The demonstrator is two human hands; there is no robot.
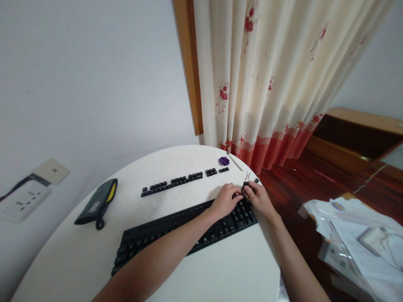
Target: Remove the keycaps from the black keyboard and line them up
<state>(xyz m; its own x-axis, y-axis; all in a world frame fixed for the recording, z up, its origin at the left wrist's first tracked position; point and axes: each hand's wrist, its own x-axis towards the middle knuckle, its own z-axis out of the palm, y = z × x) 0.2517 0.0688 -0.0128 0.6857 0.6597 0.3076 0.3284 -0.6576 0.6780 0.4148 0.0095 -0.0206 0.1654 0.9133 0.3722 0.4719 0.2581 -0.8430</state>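
Observation:
A black keyboard [170,224] lies slanted across the white table, its upper strip showing bare spots where keycaps are off. Over its far right end, my right hand [258,200] pinches a small black keycap puller [245,184] whose two thin wire prongs point up and away. My left hand [226,199] is closed close beside it, fingertips bent in against the right fingers; what they grip is hidden. Just beyond the right fingers, a loose dark keycap [257,180] sits near the table edge. Behind the keyboard, removed black keycaps [176,183] stand in lined-up groups.
Toward the back lie a crumpled purple cloth [223,161] and a thin brush-like stick [234,162]. A black and yellow device with a strap [99,202] rests at the left. The round table's edge [273,251] runs close by my right forearm; papers [355,226] are piled beyond it.

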